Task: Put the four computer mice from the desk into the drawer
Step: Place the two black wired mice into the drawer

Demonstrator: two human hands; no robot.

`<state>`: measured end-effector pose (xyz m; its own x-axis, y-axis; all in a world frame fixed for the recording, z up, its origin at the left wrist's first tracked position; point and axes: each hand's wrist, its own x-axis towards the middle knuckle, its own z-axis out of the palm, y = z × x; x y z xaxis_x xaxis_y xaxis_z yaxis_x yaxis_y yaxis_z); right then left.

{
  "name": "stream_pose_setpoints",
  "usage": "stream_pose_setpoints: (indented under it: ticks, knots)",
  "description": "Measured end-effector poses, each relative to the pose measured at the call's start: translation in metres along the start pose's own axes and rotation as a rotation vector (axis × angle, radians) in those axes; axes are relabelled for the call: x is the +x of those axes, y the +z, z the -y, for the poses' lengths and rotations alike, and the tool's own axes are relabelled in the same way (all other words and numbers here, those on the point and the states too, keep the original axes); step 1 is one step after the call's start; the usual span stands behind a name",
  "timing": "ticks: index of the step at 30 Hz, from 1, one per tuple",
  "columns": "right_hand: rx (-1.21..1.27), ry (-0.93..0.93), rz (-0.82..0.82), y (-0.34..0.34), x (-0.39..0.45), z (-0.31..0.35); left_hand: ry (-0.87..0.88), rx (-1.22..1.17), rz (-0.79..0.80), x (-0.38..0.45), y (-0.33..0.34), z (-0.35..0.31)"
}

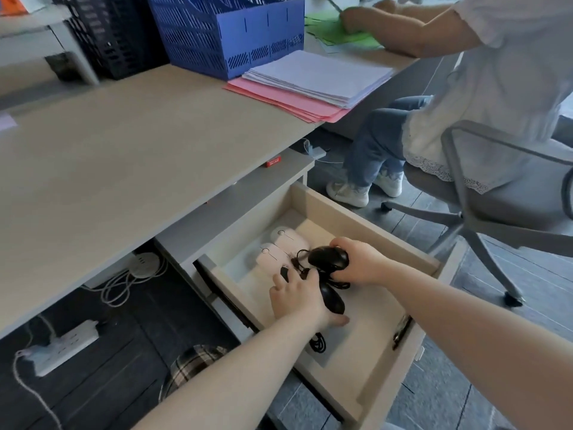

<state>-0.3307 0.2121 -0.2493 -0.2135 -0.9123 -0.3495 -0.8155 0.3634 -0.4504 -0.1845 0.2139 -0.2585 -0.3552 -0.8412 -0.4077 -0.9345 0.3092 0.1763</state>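
The drawer [366,221] under the desk [124,150] is pulled out. Two white mice [273,257] [290,240] lie side by side at its back left. My right hand [359,262] grips a black wired mouse [327,257] just above the drawer floor, its cable tangled beneath. My left hand [297,296] rests inside the drawer, fingers spread, against a second black mouse [333,297] lying on the floor; whether it grips that mouse I cannot tell. More black cable [317,342] shows below my left wrist.
A blue file basket [226,35], a black basket [105,35] and a stack of white and pink paper [310,85] stand at the desk's back. Another person sits on a grey office chair [483,212] to the right. Power strips and cords [62,342] lie on the floor.
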Motion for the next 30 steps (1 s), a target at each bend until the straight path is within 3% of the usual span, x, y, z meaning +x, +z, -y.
stream_pose_setpoints:
  ticks: [19,30]
  knots:
    - [-0.106,-0.025,0.105,0.021,0.016,-0.018,-0.027,0.007,-0.013,0.016,0.029,-0.006]
    - [-0.156,-0.032,0.005,0.018,0.006,-0.019,0.0,0.035,-0.083,0.013,0.019,-0.001]
